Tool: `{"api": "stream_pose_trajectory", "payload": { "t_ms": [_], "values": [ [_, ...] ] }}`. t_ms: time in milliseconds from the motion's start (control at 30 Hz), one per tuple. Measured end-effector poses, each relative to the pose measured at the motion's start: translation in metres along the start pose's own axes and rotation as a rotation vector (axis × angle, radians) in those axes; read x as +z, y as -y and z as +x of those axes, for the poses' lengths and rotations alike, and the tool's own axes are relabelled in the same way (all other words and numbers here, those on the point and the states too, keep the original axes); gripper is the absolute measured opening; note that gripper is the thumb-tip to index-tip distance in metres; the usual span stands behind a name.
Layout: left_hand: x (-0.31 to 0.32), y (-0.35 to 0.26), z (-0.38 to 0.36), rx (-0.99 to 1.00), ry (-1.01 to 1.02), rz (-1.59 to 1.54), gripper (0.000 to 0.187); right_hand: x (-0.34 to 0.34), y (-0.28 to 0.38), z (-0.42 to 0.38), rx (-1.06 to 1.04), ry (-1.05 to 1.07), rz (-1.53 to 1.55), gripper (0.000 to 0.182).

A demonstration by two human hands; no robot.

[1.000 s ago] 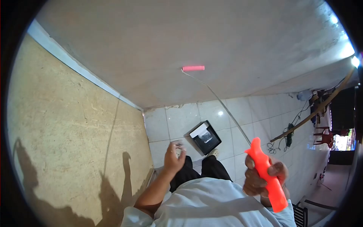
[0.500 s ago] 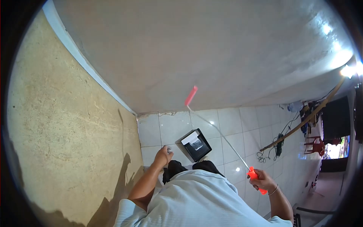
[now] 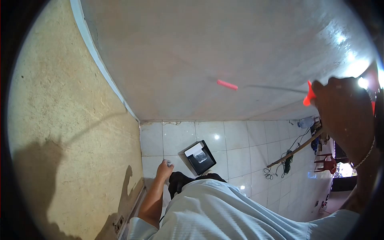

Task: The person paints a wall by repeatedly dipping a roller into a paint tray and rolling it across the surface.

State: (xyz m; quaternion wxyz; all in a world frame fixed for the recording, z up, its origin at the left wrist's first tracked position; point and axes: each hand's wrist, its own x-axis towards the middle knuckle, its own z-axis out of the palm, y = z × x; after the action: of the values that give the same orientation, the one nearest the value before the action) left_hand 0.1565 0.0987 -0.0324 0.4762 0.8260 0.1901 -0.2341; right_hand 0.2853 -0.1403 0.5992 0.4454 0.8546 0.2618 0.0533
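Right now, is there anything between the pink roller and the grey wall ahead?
Nothing visible stands between the pink roller and the grey wall, though I can't tell whether they touch. The black tray sits on the floor, out of the way; your right hand grips the orange handle.

Yellow wall (image 3: pixel 52 104) on left, patchy. Big grey wall (image 3: pixel 168 52) ahead, shiny at right. White tile floor (image 3: pixel 239 162) below. Red chair (image 3: pixel 328 165) near bright opening (image 3: pixel 345 170). Strong light (image 3: pixel 363 83) at far right.
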Motion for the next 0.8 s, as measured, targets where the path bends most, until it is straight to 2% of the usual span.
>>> {"api": "stream_pose_trajectory", "payload": {
  "t_ms": [67,100,167,233,300,400,433,500,567,667,700,733,767,800],
  "values": [
    [0.006,0.001,-0.014,0.001,-0.001,-0.003,0.038,-0.012,-0.001,0.014,-0.076,-0.254,-0.008,0.020],
    [0.006,0.000,-0.021,0.002,-0.006,0.004,0.038,-0.008,-0.001,0.025,-0.077,-0.259,-0.015,0.020],
    [0.006,0.003,-0.031,-0.005,-0.008,0.004,0.038,0.020,0.009,0.053,-0.300,-0.571,0.255,0.014],
    [0.004,0.007,-0.039,-0.008,-0.008,0.011,0.037,0.037,0.065,0.093,0.037,0.067,-0.034,0.009],
    [-0.001,0.013,-0.044,-0.023,-0.037,-0.001,0.037,0.099,0.086,0.116,-0.080,0.187,0.076,0.013],
    [-0.006,0.034,-0.039,-0.060,-0.089,-0.008,0.037,0.101,0.073,0.103,-0.010,0.182,0.183,0.016],
    [-0.009,0.038,-0.042,-0.071,-0.084,-0.011,0.037,0.092,0.060,0.086,0.069,-0.023,0.070,0.008],
    [-0.020,0.045,-0.043,-0.118,-0.082,-0.007,0.039,0.040,0.003,0.049,-0.073,-0.413,0.269,0.008],
    [-0.017,0.054,-0.034,-0.133,-0.135,0.015,0.035,-0.016,-0.024,0.022,-0.068,-0.504,0.109,0.008],
    [-0.023,0.051,-0.025,-0.127,-0.179,0.050,0.035,-0.010,0.006,0.044,-0.124,-0.606,0.212,0.004],
    [-0.029,0.030,-0.027,-0.083,-0.166,0.024,0.035,-0.002,0.037,0.074,0.053,-0.233,0.204,0.006],
    [-0.030,0.016,-0.036,-0.042,-0.144,0.000,0.035,0.014,0.068,0.108,0.069,-0.009,0.086,0.008],
    [-0.031,0.008,-0.043,-0.034,-0.149,0.014,0.035,0.045,0.093,0.140,-0.024,0.176,0.092,0.011],
    [-0.033,-0.003,-0.046,-0.002,-0.149,-0.006,0.036,0.064,0.113,0.151,-0.084,0.127,0.117,0.014]
  ]
}}
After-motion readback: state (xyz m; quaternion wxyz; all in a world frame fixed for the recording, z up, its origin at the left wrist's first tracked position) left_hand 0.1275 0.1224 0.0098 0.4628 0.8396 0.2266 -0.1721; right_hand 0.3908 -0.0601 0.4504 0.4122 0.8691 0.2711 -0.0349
